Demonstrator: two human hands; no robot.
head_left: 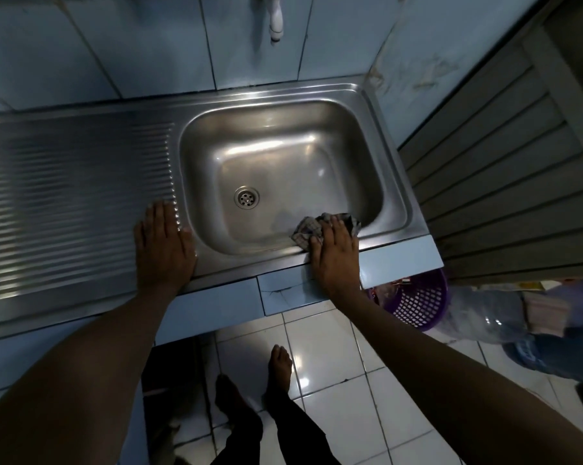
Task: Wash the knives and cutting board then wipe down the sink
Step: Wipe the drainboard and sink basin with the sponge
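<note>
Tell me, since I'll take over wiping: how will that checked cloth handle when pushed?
The cloth looks crumpled, so probably floppy and light. Under the right hand, it should slide easily on the smooth steel sink, bunching rather than rolling.

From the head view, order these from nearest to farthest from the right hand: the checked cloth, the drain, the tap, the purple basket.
Measured from the right hand:
1. Checked cloth, under its fingers, at the basin's near edge.
2. Purple basket, on the floor, lower right.
3. Drain, in the basin floor, left.
4. Tap, on the wall, far.
</note>
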